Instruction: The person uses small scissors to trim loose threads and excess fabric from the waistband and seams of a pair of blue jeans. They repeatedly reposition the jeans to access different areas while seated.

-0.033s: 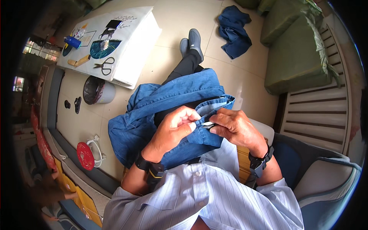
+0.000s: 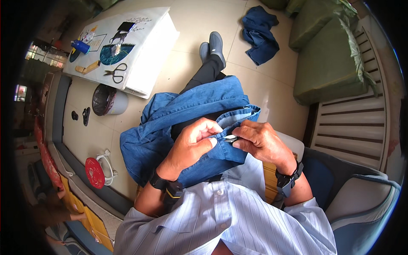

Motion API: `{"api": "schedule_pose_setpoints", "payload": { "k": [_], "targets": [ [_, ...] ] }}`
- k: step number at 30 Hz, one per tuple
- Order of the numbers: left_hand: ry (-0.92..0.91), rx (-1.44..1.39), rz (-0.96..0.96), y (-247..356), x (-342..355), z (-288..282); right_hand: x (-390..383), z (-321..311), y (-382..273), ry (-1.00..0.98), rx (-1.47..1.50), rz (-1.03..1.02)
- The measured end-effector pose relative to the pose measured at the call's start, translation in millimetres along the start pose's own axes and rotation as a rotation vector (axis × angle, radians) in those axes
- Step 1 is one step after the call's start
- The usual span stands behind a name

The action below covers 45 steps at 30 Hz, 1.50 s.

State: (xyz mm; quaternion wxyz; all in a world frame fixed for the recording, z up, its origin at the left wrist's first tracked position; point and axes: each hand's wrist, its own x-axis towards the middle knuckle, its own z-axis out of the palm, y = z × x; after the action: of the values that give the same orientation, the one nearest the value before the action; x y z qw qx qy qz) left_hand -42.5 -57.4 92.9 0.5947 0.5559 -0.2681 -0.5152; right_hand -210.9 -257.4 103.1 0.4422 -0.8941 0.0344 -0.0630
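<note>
denim garment (image 2: 170,140) lay bunched across lap | left hand (image 2: 193,142) grip closed, pinching its folded hem | right hand (image 2: 261,142) just beside, grip closed on small metal tool (image 2: 230,138) at hem | risk: tool might slip into left fingertips, or heavy denim slide off lap

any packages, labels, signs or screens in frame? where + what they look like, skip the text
Printed white sheet: covers the low table upper left; rectangular, dark teal oval graphic, small writing at the far edge.
Blue bottle: lies at the sheet's left end; its label is too small to tell.
Dark flat rectangle: near the sheet's far edge; possibly a phone, screen unlit.
No signs.
</note>
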Motion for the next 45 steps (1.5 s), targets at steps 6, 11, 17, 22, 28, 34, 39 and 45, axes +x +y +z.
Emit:
{"api": "schedule_pose_setpoints", "payload": {
  "k": [6,11,17,22,28,34,39,45],
  "targets": [
    [0.028,0.549,0.275,10,-4,2,0,10,1,0.055,0.013,0.009],
    [0.047,0.727,0.362,6,-5,1,-4,18,0,0.09,0.046,0.066],
    [0.103,0.197,0.006,-11,-23,-13,-10,21,-10,0.087,0.138,0.101],
    [0.144,-0.055,-0.007,-16,-30,-17,-17,34,-31,0.079,0.648,0.298],
    [0.191,-0.219,0.01,-13,-28,-1,-35,52,-43,-0.03,1.612,0.623],
    [0.232,-0.271,0.091,-21,-19,20,-40,65,-49,0.064,1.835,0.603],
    [0.238,-0.252,0.125,-25,-15,27,-46,83,-49,0.148,1.888,0.553],
    [0.238,-0.187,0.156,-24,-13,34,-47,92,-46,0.185,1.925,0.477]
  ]
}}
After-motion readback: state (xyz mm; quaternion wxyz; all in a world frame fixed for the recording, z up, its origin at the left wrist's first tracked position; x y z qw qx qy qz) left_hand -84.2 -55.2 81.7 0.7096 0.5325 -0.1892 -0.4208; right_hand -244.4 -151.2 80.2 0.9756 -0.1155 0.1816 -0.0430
